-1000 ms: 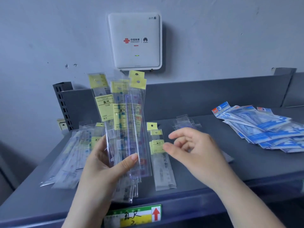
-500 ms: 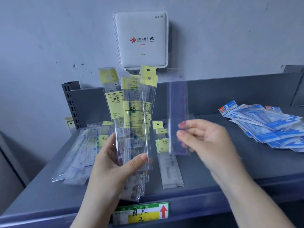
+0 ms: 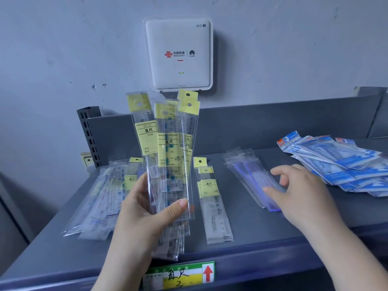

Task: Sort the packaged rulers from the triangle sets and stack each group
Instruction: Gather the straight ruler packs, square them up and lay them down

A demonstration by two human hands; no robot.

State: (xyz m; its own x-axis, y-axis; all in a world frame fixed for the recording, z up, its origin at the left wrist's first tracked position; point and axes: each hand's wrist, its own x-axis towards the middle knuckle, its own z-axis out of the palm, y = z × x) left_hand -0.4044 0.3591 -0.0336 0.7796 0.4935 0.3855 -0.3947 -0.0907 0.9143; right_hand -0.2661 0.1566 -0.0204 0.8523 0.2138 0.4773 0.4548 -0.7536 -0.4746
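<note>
Rulers [image 3: 168, 164] fanned in left hand [image 3: 144, 215], right hand [image 3: 298, 192] apart.

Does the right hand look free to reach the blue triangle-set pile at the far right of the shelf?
Probably yes. The right hand rests on the purple rulers, beside the blue triangle-set pile, with nothing lying between them.

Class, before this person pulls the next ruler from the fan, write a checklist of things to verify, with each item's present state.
1. Left hand grips the fan of clear yellow-labelled ruler packets: ok.
2. Right hand off the small pile of clear blue-tinted ruler packets: not ok, fingers rest on it.
3. Blue-and-white triangle set packets apart from rulers: ok.
4. Blue-tinted pile squared: not ok, splayed.
5. Fan holds only rulers: cannot tell.
</note>
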